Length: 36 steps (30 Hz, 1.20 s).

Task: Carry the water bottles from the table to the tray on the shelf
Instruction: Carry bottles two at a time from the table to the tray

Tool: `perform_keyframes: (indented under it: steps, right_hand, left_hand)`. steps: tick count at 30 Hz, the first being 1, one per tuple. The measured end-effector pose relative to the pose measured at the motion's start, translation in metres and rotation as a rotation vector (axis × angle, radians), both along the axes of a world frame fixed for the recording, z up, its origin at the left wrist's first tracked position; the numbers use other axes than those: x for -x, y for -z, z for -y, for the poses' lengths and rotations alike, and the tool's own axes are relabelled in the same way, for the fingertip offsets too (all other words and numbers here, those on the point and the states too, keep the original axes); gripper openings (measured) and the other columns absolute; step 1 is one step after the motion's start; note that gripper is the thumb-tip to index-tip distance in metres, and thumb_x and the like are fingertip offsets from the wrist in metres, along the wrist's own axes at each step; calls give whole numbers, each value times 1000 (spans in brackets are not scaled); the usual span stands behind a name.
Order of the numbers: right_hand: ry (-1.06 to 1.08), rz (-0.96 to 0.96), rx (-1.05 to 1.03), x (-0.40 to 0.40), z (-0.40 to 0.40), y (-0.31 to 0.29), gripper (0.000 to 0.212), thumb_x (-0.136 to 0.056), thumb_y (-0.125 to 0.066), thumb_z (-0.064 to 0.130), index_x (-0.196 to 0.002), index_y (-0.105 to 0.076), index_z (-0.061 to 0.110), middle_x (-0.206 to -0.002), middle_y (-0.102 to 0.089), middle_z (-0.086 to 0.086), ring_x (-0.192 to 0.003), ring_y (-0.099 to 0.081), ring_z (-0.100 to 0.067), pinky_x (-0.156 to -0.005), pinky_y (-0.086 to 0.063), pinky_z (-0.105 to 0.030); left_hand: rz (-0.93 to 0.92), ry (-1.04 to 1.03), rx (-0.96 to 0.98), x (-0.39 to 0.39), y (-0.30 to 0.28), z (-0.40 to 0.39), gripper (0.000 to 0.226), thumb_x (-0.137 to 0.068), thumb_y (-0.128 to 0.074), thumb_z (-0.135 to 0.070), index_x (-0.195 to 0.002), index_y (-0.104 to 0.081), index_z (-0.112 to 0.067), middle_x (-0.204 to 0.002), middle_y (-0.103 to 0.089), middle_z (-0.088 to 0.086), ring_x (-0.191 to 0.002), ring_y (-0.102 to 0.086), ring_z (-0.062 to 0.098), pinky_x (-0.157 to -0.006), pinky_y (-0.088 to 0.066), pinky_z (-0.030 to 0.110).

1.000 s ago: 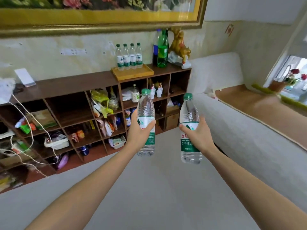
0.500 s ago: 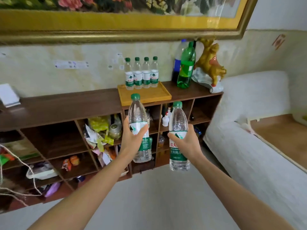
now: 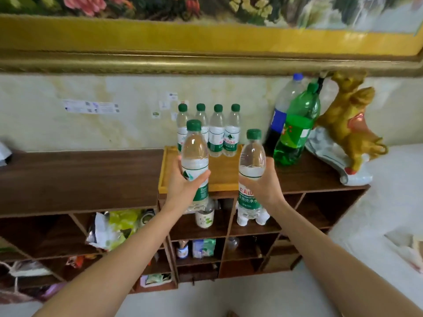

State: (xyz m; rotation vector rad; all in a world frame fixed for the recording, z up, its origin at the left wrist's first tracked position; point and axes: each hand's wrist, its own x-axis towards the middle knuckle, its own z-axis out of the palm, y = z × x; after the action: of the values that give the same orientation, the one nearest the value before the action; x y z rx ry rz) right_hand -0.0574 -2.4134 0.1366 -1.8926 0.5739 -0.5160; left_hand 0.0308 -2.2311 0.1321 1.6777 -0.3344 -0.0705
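Two clear plastic water bottles with green caps and green-and-white labels are up in the air, both upright, one per hand. The left hand (image 3: 185,186) has its fingers and thumb curled round the label of the left-hand bottle (image 3: 195,161), thumb across the front. The right hand (image 3: 263,186) wraps the right-hand bottle (image 3: 251,177) the same way, at the top of its label; the fingers on the far side are hidden, so I can't tell how they lie. Both bottles are held just in front of the near edge of the yellow wooden tray (image 3: 223,172), not set down on it.

That tray sits on top of the dark brown wooden shelf unit (image 3: 80,177), and four more of the same small green-capped bottles (image 3: 216,131) stand upright in a row along its far side, touching each other.

Just right of the tray there's a big green plastic soda bottle (image 3: 295,131) leaning against a big clear one with a blue cap and blue label (image 3: 280,115), then a gold animal figurine (image 3: 348,124) on a white base. The cubbies below hold crumpled bags (image 3: 114,227), a small white jar (image 3: 204,217) and other odds and ends. Behind it all is a pale marbled wall with a huge gold-framed floral picture (image 3: 206,37) overhead. A white sofa (image 3: 393,191) sits at the right, and the floor is pale grey.
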Motion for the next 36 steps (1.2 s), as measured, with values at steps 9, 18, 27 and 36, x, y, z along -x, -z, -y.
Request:
perform_keyframes:
  steps: [9,18,27,36]
  right_hand:
    - [-178,-46,36,-133,92,1,65,-73,-82,16,-120,-39,26,-97,-58,15,-95,-59,-10,-76,-49,-26]
    - [-155,-35,-45,-181,114,26,77,-71,-85,19,-132,-38,21,-113,-58,12,-101,-56,-5,-73,-46,-10]
    - [-161,-174,-14,-185,122,47,76,-70,-85,19,-130,-39,22,-110,-60,11,-97,-57,-6,-80,-48,-21]
    - [-65,-270,102,-177,112,77,66,-70,-85,19,-126,-51,15,-120,-67,-2,-108,-64,-19,-94,-53,-38]
  left_hand:
    - [154,-168,-224,-93,14,82,79,-72,-84,-33,-138,-43,-19,-133,-54,-3,-122,-51,11,-101,-44,29]
    - [106,-91,-203,-136,37,120,70,-73,-83,-25,-131,-42,-26,-124,-59,-10,-116,-57,10,-101,-48,37]
    - [12,4,-173,-159,63,128,83,-73,-83,-28,-142,-36,-25,-131,-56,-13,-120,-56,7,-103,-48,38]
    - [48,94,-384,-158,80,117,81,-75,-81,-13,-144,-38,-17,-130,-45,-19,-120,-37,-5,-103,-28,15]
